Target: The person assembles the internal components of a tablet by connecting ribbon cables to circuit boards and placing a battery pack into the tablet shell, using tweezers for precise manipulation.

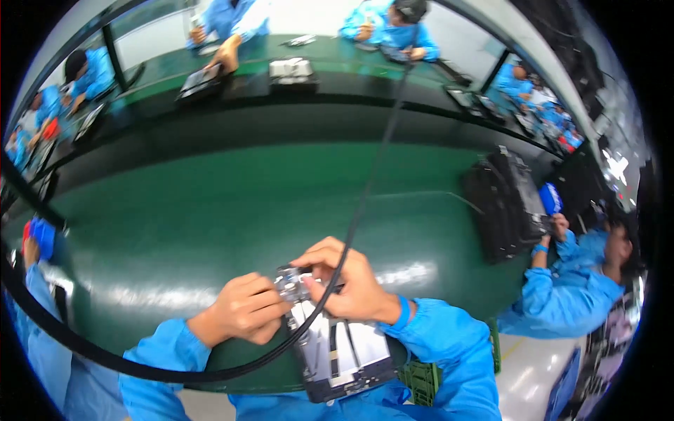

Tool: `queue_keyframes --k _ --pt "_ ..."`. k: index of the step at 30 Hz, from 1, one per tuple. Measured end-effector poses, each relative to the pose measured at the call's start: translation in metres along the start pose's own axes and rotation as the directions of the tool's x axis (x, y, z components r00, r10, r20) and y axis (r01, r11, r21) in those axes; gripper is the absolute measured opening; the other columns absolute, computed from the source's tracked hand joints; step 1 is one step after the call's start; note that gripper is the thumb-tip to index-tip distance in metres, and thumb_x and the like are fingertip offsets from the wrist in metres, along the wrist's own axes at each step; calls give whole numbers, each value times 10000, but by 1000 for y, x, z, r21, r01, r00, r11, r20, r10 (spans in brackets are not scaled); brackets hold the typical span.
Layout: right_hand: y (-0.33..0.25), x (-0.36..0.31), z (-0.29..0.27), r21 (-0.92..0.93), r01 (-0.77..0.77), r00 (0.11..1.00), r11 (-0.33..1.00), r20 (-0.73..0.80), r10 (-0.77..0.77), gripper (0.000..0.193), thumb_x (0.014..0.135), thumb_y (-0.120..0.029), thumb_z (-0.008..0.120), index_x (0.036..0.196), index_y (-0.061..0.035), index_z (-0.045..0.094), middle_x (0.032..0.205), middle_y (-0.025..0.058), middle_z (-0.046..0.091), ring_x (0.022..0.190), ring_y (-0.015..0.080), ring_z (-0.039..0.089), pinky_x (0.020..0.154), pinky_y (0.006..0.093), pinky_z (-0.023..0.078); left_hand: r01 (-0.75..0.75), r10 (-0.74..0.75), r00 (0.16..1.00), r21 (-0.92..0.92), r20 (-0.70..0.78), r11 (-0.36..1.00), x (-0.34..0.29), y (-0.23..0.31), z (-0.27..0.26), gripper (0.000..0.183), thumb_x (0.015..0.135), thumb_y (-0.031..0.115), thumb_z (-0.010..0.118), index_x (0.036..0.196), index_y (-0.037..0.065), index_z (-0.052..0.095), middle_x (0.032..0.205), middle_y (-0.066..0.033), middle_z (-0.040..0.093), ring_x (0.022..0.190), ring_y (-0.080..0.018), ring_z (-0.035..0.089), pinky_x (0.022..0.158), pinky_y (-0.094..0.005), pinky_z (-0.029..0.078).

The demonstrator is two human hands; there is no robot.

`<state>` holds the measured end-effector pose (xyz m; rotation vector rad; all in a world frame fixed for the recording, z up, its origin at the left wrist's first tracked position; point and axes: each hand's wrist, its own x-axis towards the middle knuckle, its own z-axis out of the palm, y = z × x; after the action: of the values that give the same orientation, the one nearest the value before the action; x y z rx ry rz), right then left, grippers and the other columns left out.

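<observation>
An opened, flat electronic device [365, 344], tablet-like with a black frame and pale silver panels, lies in front of me at the table's near edge. Dark strips run along its panels. At its far left corner is a small shiny, partly clear piece [289, 283], too blurred to name. My right hand [351, 284] is closed on this piece between thumb and fingers, above the device's far end. My left hand [247, 309] has its fingers curled together, the tips against the piece's left side. What lies between the left fingertips is hidden.
A thick black cable [246, 366] loops across the view, passing over the device. The green table [232, 203] bears a black case-like stack [502, 203] at right, beside a co-worker's hands [559, 226]. A green crate [421, 379] stands below the near edge. Co-workers sit across the table.
</observation>
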<state>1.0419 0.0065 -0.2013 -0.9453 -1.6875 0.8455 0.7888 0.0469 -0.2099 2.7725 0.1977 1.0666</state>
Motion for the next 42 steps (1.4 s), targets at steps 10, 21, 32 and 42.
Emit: queue_keyframes --k 10,21,32,42 --pt "-32 19 -136 -711 60 939 700 -199 -282 441 844 -110 816 1275 -67 733 1226 164 638 1158 330 628 970 440 544 -134 252 908 -338 334 932 4 119 39 470 898 308 739 1336 139 707 1510 -176 628 1322 -371 636 1154 -576 476" --pt "-82 -63 -416 -660 -709 369 -248 -647 667 1494 674 -935 796 1799 -164 186 1791 359 198 1675 524 187 1340 602 244 100 -120 972 105 202 989 19 -15 36 235 744 140 768 969 102 823 1491 -145 655 1312 -359 623 1122 -536 503" --pt "-81 -59 -361 -810 -544 815 -220 -572 93 1425 547 -617 960 1747 -166 338 1582 302 481 1395 498 508 1202 598 388 262 -229 965 387 -130 884 -14 -97 12 238 700 72 769 931 32 809 1367 -174 714 1369 -373 594 1241 -571 441" --pt "-38 -58 -135 -935 -319 948 153 -317 40 1401 581 -778 909 1691 -98 394 1585 370 408 1357 556 455 1133 662 371 362 -289 919 278 -269 890 -25 -73 16 286 780 34 725 1062 31 774 1284 -153 722 1313 -387 614 1134 -530 499"
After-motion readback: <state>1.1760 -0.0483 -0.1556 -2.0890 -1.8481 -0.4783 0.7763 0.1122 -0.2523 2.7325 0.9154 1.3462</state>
